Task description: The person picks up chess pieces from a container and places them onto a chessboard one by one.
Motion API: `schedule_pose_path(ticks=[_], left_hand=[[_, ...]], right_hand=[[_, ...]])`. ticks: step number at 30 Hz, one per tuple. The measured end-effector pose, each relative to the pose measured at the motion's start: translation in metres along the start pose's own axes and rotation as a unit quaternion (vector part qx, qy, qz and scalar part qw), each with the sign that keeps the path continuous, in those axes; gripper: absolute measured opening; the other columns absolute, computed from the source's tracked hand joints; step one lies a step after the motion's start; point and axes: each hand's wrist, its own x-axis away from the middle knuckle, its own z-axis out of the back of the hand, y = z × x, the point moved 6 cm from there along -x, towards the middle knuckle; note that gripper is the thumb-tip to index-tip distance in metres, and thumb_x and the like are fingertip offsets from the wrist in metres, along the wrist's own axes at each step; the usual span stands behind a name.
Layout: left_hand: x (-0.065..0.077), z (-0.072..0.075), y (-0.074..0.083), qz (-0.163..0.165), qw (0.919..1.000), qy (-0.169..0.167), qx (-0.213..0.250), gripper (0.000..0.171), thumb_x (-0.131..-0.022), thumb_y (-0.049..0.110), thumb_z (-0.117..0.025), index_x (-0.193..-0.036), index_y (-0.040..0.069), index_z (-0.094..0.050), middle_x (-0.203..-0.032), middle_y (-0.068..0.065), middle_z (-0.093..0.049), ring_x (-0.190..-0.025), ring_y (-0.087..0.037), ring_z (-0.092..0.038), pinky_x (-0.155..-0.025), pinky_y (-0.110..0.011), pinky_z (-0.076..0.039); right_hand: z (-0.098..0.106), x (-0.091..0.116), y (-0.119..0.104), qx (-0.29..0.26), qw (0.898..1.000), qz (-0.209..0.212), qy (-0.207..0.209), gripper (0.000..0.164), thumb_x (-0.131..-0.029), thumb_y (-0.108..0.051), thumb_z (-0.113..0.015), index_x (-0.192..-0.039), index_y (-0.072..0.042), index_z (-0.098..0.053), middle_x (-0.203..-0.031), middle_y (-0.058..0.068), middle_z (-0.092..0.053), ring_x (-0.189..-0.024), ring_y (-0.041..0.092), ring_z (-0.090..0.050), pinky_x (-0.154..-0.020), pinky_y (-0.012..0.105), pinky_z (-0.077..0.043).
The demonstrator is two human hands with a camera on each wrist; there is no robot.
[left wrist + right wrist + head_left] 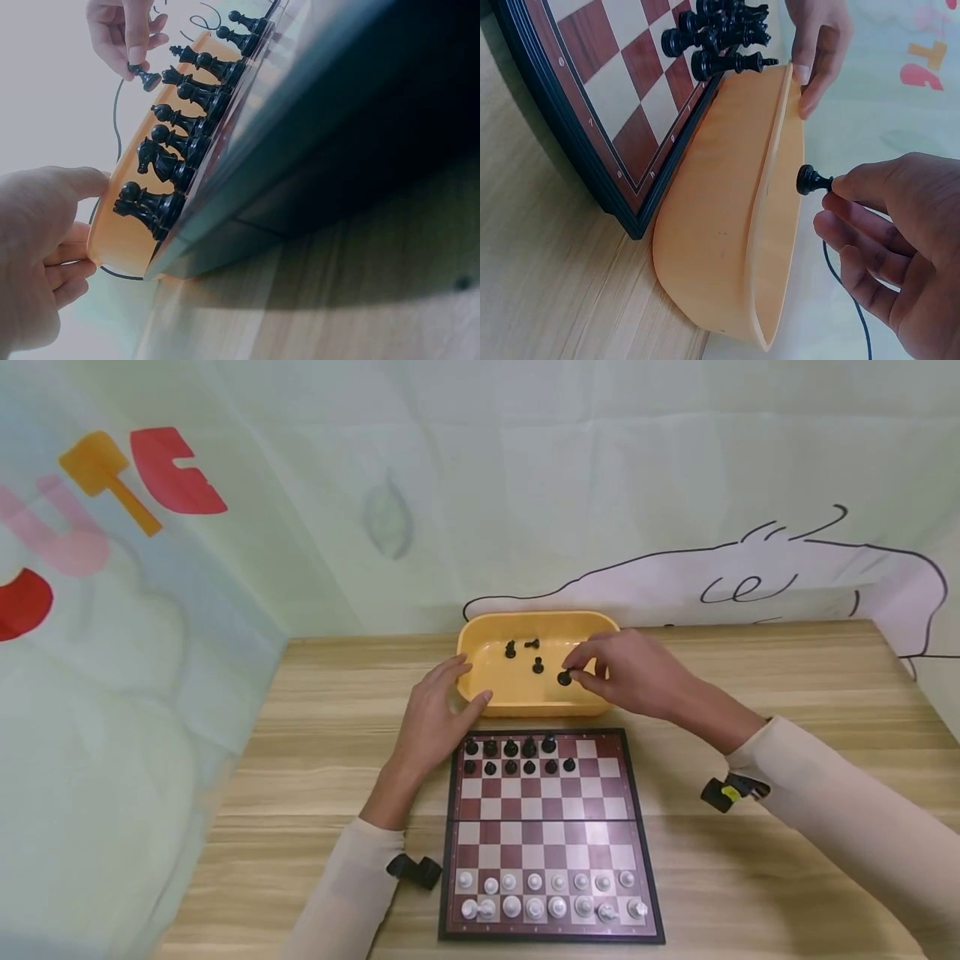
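Right hand (900, 247) pinches black pawn (811, 181), base toward tray (727, 247).

Cream long sleeves (840, 793), black wrist-worn cameras (731, 791).

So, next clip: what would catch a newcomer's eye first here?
Probably the right hand pinching a black chess piece over the yellow tray at the far edge of the chessboard, while the left hand touches the tray's rim. Next, the board itself: black pieces fill part of its far rows, white pieces the near rows.
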Motion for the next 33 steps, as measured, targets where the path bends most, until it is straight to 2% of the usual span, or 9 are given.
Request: schedule_pose_path(ticks=[9,23,33], left_hand=[[-0.001,0.001,-0.001,-0.001,1.0,0.001,-0.001,0.059,-0.089,0.052,-0.057,-0.128,0.008,-0.055,-0.143,-0.004,-0.044,-0.13,-0.019,-0.035,-0.106,-0.04,-0.026],[0.0,0.0,0.0,-0.005,1.0,0.004,0.006,0.06,-0.088,0.051,-0.057,-0.128,0.007,-0.055,-0.143,-0.004,-0.044,-0.13,-0.019,-0.036,-0.106,-0.041,-0.027],[0.0,-0.002,0.0,-0.004,1.0,-0.001,0.006,0.061,-0.088,0.053,-0.057,-0.128,0.007,-0.055,-0.143,-0.003,-0.043,-0.13,-0.02,-0.035,-0.106,-0.041,-0.026]], right_hand=[[0.003,0.012,-0.013,0.002,1.0,0.017,0.006,0.018,-0.088,-0.028,-0.066,-0.103,-0.021,-0.071,-0.093,-0.011,-0.066,-0.065,0.002,-0.051,-0.054,0.023,-0.044],[-0.005,0.028,-0.02,-0.01,1.0,0.002,-0.008,0.017,-0.086,-0.027,-0.068,-0.102,-0.021,-0.072,-0.093,-0.009,-0.066,-0.065,0.002,-0.051,-0.054,0.022,-0.044],[-0.018,0.033,-0.021,-0.017,0.999,-0.016,-0.042,0.016,-0.086,-0.03,-0.068,-0.099,-0.023,-0.072,-0.093,-0.011,-0.066,-0.068,0.003,-0.051,-0.057,0.022,-0.045]])
